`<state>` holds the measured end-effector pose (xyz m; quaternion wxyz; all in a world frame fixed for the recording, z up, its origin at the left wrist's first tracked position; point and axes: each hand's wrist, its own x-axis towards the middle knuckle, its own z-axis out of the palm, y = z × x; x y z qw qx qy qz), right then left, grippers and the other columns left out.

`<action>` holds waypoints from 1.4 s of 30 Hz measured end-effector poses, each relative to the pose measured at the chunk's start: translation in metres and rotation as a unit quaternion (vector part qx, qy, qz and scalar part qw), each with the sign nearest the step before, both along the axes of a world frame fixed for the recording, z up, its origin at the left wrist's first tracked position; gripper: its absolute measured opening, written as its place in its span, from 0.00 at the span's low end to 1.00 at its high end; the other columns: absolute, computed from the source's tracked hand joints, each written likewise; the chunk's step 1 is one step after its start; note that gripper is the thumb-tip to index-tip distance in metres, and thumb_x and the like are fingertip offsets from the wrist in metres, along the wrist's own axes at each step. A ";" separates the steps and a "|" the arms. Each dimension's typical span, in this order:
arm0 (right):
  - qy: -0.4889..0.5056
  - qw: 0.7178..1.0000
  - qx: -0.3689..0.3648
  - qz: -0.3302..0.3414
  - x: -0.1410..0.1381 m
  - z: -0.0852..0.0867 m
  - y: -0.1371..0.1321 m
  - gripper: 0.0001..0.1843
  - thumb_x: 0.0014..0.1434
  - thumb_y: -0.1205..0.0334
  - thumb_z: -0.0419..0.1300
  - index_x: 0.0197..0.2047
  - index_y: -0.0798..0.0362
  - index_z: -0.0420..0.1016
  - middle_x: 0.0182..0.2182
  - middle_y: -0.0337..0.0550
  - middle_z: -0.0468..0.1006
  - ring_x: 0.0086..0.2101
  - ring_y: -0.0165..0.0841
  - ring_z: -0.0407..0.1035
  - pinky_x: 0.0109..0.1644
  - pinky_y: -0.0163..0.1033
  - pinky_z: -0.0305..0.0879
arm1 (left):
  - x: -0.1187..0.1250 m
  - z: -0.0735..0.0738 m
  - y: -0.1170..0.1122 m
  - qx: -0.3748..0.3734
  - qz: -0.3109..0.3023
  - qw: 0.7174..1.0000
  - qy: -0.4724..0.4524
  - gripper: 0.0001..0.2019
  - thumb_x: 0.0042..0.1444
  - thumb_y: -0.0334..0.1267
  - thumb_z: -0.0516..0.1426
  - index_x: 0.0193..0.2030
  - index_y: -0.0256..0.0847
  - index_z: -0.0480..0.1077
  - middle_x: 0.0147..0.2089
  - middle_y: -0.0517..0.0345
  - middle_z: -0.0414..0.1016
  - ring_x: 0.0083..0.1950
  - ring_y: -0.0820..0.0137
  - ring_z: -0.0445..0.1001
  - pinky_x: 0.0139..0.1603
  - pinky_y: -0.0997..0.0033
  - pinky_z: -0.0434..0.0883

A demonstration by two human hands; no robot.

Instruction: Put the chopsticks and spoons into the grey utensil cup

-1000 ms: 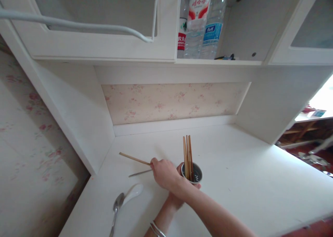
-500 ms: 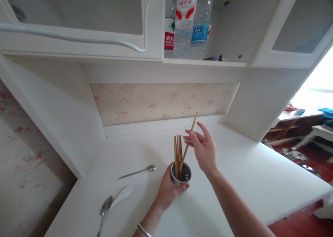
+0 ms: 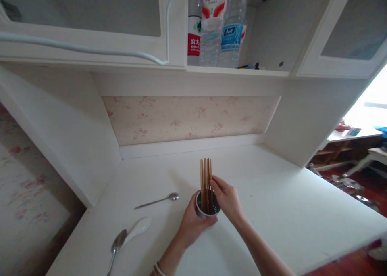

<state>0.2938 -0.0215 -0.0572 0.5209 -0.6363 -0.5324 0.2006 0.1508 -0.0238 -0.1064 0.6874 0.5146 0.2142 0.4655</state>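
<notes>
My left hand (image 3: pixel 194 221) is wrapped round a dark-insided cup (image 3: pixel 198 211) with a pale rim, tilted slightly towards me. Several wooden chopsticks (image 3: pixel 204 175) stand upright in it, gathered towards its left and middle. With thumb and fingers pinched, my right hand (image 3: pixel 227 196) holds the rightmost chopstick (image 3: pixel 211 169), whose lower end is down inside the cup. Left of the cup lies a long-handled metal spoon (image 3: pixel 173 196). Nearer to me, a second metal spoon (image 3: pixel 118 240) rests against a white spoon (image 3: pixel 139 228).
The white desk (image 3: pixel 260 179) ends at a low back ledge, with side panels left and right. Overhead, a cabinet shelf holds several plastic bottles (image 3: pixel 211 30). A white cable (image 3: pixel 90 48) runs along the cabinet's left door. At right, furniture stands on a red floor.
My right hand has come down and left, bringing the slanted chopstick upright among the others in the cup. My left hand still grips the cup.
</notes>
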 end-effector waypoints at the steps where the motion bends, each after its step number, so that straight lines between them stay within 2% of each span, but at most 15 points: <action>1: -0.003 1.000 -0.004 -0.002 -0.001 -0.001 -0.002 0.17 0.62 0.49 0.55 0.47 0.46 0.79 0.39 0.41 0.84 0.40 0.40 0.77 0.47 0.44 0.72 | 0.000 0.000 0.000 0.001 -0.002 1.000 -0.005 0.39 0.39 0.32 0.71 0.59 0.42 0.62 0.58 0.46 0.71 0.60 0.56 0.69 0.62 0.57 0.63; 6: 0.023 0.999 -0.025 0.026 -0.003 -0.006 -0.008 0.19 0.61 0.47 0.56 0.46 0.48 0.80 0.37 0.42 0.84 0.38 0.41 0.77 0.45 0.45 0.72 | 0.000 -0.003 0.001 0.002 -0.008 1.000 -0.009 0.39 0.40 0.31 0.71 0.60 0.42 0.61 0.60 0.45 0.70 0.62 0.56 0.67 0.64 0.55 0.61; 9: 0.115 0.990 -0.021 0.073 0.001 -0.016 -0.012 0.21 0.60 0.45 0.57 0.49 0.49 0.78 0.43 0.44 0.82 0.46 0.43 0.75 0.52 0.47 0.69 | 0.000 -0.003 0.002 0.004 -0.009 1.000 -0.003 0.39 0.40 0.31 0.71 0.60 0.42 0.62 0.60 0.45 0.70 0.62 0.55 0.67 0.64 0.53 0.61; 14: 0.263 0.947 -0.020 0.186 0.009 -0.045 -0.026 0.32 0.55 0.43 0.63 0.61 0.44 0.67 0.60 0.45 0.70 0.61 0.44 0.60 0.65 0.51 0.55 | -0.001 0.006 -0.003 0.023 -0.010 1.000 0.007 0.39 0.41 0.35 0.71 0.61 0.43 0.63 0.60 0.46 0.70 0.61 0.53 0.67 0.63 0.52 0.62; 17: 0.319 0.905 -0.029 0.279 0.008 -0.054 -0.035 0.43 0.48 0.41 0.68 0.64 0.42 0.61 0.61 0.47 0.67 0.61 0.46 0.60 0.64 0.53 0.55 | -0.002 0.008 -0.008 0.027 0.010 0.999 0.034 0.41 0.41 0.38 0.71 0.63 0.44 0.61 0.60 0.45 0.69 0.61 0.52 0.67 0.63 0.52 0.63; 19: 0.326 0.891 -0.033 0.314 0.005 -0.055 -0.038 0.46 0.44 0.44 0.71 0.64 0.44 0.60 0.60 0.49 0.69 0.59 0.48 0.63 0.63 0.54 0.57 | -0.003 0.006 -0.011 0.033 0.040 0.997 0.053 0.44 0.40 0.40 0.71 0.64 0.45 0.60 0.63 0.44 0.66 0.63 0.51 0.65 0.64 0.52 0.61; 23: 0.320 0.894 -0.016 0.313 0.000 -0.058 -0.035 0.42 0.44 0.50 0.73 0.61 0.45 0.63 0.57 0.49 0.72 0.57 0.49 0.65 0.61 0.54 0.59 | -0.014 0.002 -0.013 0.099 0.086 0.983 0.131 0.42 0.39 0.40 0.71 0.63 0.44 0.63 0.65 0.43 0.62 0.66 0.51 0.59 0.68 0.54 0.56; 26: 0.319 0.896 -0.010 0.308 0.000 -0.062 -0.034 0.41 0.45 0.53 0.73 0.61 0.44 0.62 0.56 0.48 0.73 0.57 0.49 0.65 0.61 0.54 0.58 | -0.032 0.008 -0.008 0.126 0.101 0.961 0.224 0.39 0.41 0.39 0.70 0.62 0.44 0.64 0.65 0.45 0.62 0.66 0.54 0.60 0.67 0.56 0.57; 28: 0.317 0.897 -0.013 0.307 0.000 -0.063 -0.034 0.42 0.45 0.54 0.73 0.61 0.45 0.61 0.57 0.48 0.72 0.57 0.49 0.64 0.62 0.55 0.57 | -0.048 0.016 0.000 0.130 0.103 0.935 0.313 0.36 0.45 0.38 0.67 0.63 0.45 0.63 0.63 0.46 0.65 0.60 0.58 0.66 0.62 0.58 0.63; 31: 0.314 0.901 -0.019 0.299 0.002 -0.063 -0.035 0.43 0.44 0.55 0.73 0.61 0.46 0.61 0.56 0.48 0.73 0.56 0.48 0.65 0.63 0.56 0.55 | -0.073 0.028 0.017 0.185 0.097 0.863 0.459 0.23 0.54 0.35 0.58 0.58 0.46 0.67 0.53 0.52 0.73 0.47 0.64 0.73 0.52 0.62 0.69; 35: 0.312 0.903 -0.011 0.296 0.003 -0.063 -0.035 0.43 0.44 0.56 0.73 0.61 0.46 0.61 0.56 0.48 0.73 0.56 0.47 0.65 0.63 0.56 0.54 | -0.099 0.034 0.041 0.308 0.099 0.712 0.624 0.16 0.57 0.30 0.51 0.50 0.45 0.72 0.50 0.54 0.74 0.53 0.63 0.69 0.57 0.64 0.63; 37: 0.311 0.903 -0.006 0.296 0.003 -0.062 -0.036 0.43 0.44 0.56 0.73 0.61 0.46 0.61 0.55 0.48 0.73 0.56 0.47 0.65 0.63 0.55 0.55 | -0.106 0.031 0.052 0.315 0.091 0.639 0.696 0.15 0.57 0.29 0.51 0.47 0.43 0.72 0.49 0.52 0.74 0.52 0.62 0.69 0.55 0.64 0.63; 38: 0.310 0.904 -0.006 0.294 0.004 -0.062 -0.036 0.43 0.44 0.56 0.73 0.61 0.46 0.62 0.55 0.48 0.73 0.56 0.47 0.65 0.63 0.55 0.55 | -0.109 0.028 0.056 0.310 0.089 0.614 0.721 0.14 0.56 0.30 0.51 0.46 0.42 0.72 0.49 0.51 0.73 0.51 0.61 0.69 0.53 0.64 0.63; 40: 0.309 0.905 -0.005 0.292 0.004 -0.060 -0.036 0.43 0.44 0.56 0.73 0.61 0.46 0.62 0.54 0.47 0.74 0.56 0.47 0.65 0.62 0.55 0.56 | -0.112 0.022 0.065 0.301 0.088 0.591 0.743 0.12 0.56 0.31 0.52 0.44 0.40 0.72 0.48 0.49 0.74 0.50 0.60 0.69 0.52 0.63 0.63; 42: 0.309 0.904 -0.002 0.295 0.005 -0.059 -0.037 0.42 0.44 0.55 0.73 0.61 0.47 0.62 0.54 0.47 0.74 0.55 0.47 0.66 0.62 0.56 0.56 | -0.112 0.018 0.073 0.300 0.084 0.592 0.743 0.10 0.57 0.32 0.52 0.41 0.39 0.73 0.45 0.49 0.75 0.48 0.60 0.71 0.50 0.63 0.64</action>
